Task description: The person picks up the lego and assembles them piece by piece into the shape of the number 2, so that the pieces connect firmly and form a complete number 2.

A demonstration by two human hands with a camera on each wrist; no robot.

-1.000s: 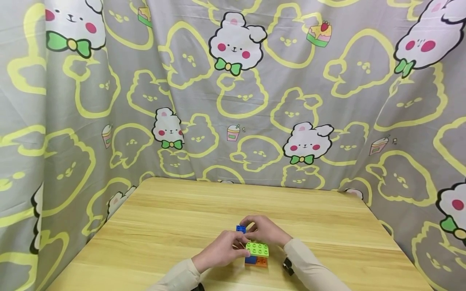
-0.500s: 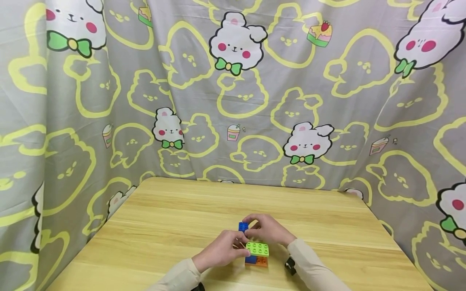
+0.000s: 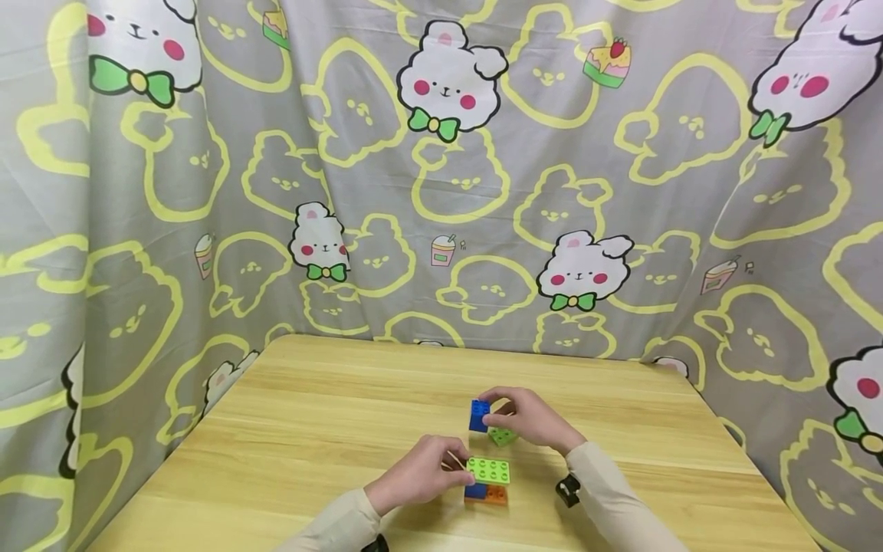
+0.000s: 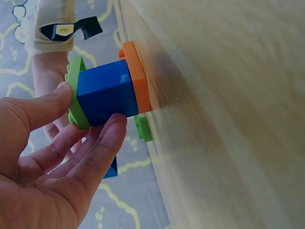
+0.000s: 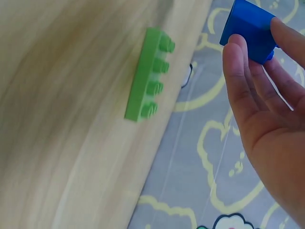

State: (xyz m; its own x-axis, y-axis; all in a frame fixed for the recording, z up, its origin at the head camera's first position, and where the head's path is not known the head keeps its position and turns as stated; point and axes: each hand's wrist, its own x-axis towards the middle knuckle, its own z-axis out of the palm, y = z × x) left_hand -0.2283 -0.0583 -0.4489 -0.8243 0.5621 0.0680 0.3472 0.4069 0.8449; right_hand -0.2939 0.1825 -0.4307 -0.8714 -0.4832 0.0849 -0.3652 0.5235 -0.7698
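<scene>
My left hand (image 3: 422,471) holds a small stack of toy building bricks, the thumb at the lime green plate (image 3: 488,470) on top and the fingers by the side. Under that plate sits a blue brick (image 4: 107,93), at one end of an orange plate (image 4: 137,76) on the table. Farther back, my right hand (image 3: 530,418) pinches another blue brick (image 5: 250,28) between thumb and fingers, raised over the tabletop. Close below it lies a loose green brick (image 5: 144,78), flat and studded, partly covered by the hand in the head view.
Both hands work over a wood-grain table (image 3: 310,429). A grey patterned curtain (image 3: 386,176) hangs behind it and along both sides. Black straps sit at the wrists, one (image 3: 569,491) under the right sleeve.
My right hand has moved away from the stack, back and to the right, carrying the blue brick. The loose green brick has come into view. My left hand stays at the stack.
</scene>
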